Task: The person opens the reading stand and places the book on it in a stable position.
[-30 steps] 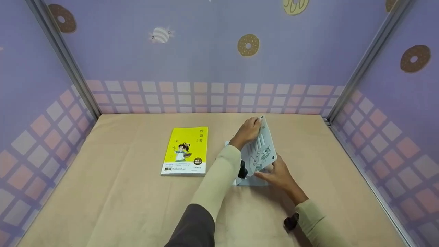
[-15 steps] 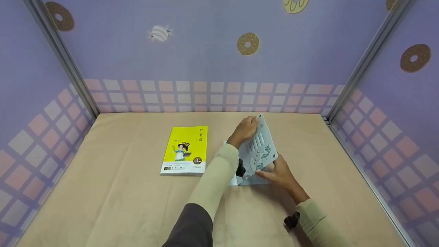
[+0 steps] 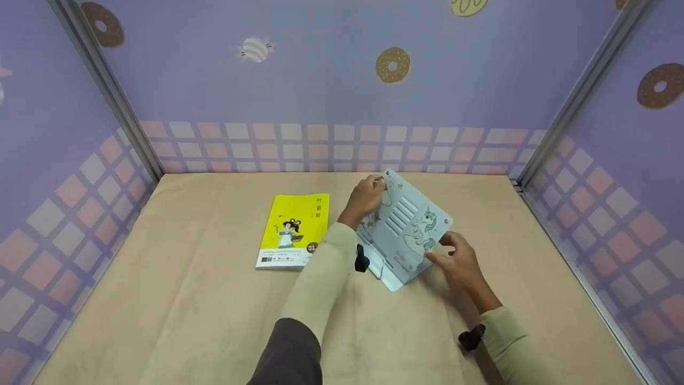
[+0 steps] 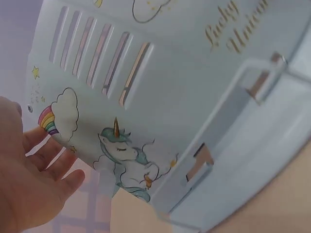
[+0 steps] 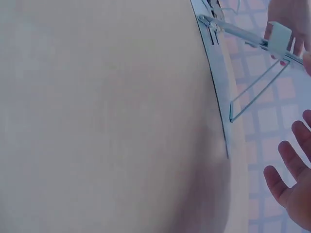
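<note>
A pale blue metal book stand (image 3: 401,219), printed with unicorns and pierced by several slots, is raised at an angle over its base, between both hands. My left hand (image 3: 366,198) holds its upper left corner, thumb and fingers at the edge; in the left wrist view the hand (image 4: 39,174) has its other fingers loosely bent beside the panel (image 4: 170,77). My right hand (image 3: 459,262) holds the right edge, thumb overlapping the front. In the right wrist view that hand's fingers (image 5: 290,162) are spread, and a wire leg (image 5: 260,92) shows on the stand.
A yellow-covered book (image 3: 294,230) lies on the beige cloth (image 3: 208,278) left of the stand, partly behind my left sleeve (image 3: 320,272). Patterned purple panels (image 3: 320,80) with metal posts (image 3: 582,96) enclose the table at the back and sides.
The stand's panel has turned so more of its printed front faces the camera. Its top corner and my left hand shift left, while my right hand moves right and slightly up.
</note>
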`<action>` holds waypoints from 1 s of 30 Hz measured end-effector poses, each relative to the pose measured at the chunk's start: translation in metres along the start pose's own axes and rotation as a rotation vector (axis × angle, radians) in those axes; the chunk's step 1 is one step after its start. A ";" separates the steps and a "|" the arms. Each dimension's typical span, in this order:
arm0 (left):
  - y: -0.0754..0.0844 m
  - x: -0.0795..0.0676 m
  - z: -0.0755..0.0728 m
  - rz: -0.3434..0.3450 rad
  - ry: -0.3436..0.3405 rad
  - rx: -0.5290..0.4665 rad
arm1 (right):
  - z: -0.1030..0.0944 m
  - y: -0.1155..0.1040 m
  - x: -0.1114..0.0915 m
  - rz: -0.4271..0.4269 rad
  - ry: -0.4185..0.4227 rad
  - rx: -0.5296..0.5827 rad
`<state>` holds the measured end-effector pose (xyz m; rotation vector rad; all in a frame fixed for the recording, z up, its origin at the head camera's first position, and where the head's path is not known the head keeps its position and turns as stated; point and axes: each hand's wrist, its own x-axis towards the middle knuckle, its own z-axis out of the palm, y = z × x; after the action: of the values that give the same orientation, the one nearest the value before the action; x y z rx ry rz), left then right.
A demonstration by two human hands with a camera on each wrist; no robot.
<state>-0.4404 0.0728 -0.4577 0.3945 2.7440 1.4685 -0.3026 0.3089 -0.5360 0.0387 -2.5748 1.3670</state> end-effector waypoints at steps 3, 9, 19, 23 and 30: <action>-0.005 -0.002 -0.006 -0.009 0.019 -0.021 | -0.001 0.003 0.003 0.072 0.031 0.041; -0.014 -0.010 -0.016 -0.039 0.016 -0.091 | 0.000 0.002 0.007 0.135 0.072 0.071; -0.029 -0.018 -0.031 -0.047 -0.016 -0.119 | 0.004 -0.004 0.017 0.117 0.189 0.072; -0.032 -0.024 -0.037 -0.043 -0.044 -0.128 | 0.005 -0.008 0.024 0.114 0.227 0.064; -0.039 -0.034 -0.047 -0.051 -0.116 -0.154 | 0.007 -0.012 0.034 0.142 0.201 0.039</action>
<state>-0.4216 0.0062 -0.4675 0.3898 2.5134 1.5776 -0.3353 0.2992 -0.5233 -0.2658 -2.4232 1.3912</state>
